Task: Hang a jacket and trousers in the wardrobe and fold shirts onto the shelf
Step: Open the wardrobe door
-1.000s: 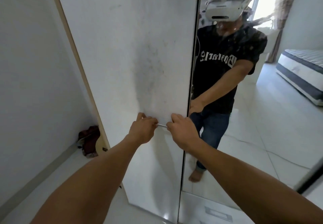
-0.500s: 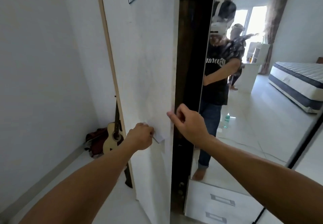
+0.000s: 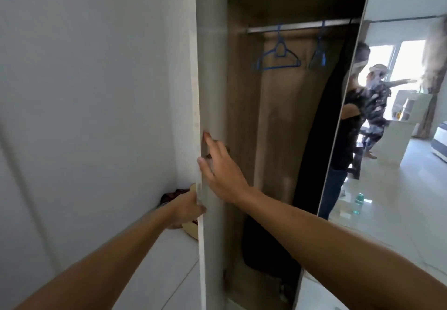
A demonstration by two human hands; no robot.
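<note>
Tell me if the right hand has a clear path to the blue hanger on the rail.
Probably yes. The door is swung open, the right hand rests open against its inner face, and nothing hangs between it and the blue hanger on the rail.

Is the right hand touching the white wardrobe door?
Touching. The head view shows the right hand with straight fingers pressed on the white wardrobe door's inner face.
</note>
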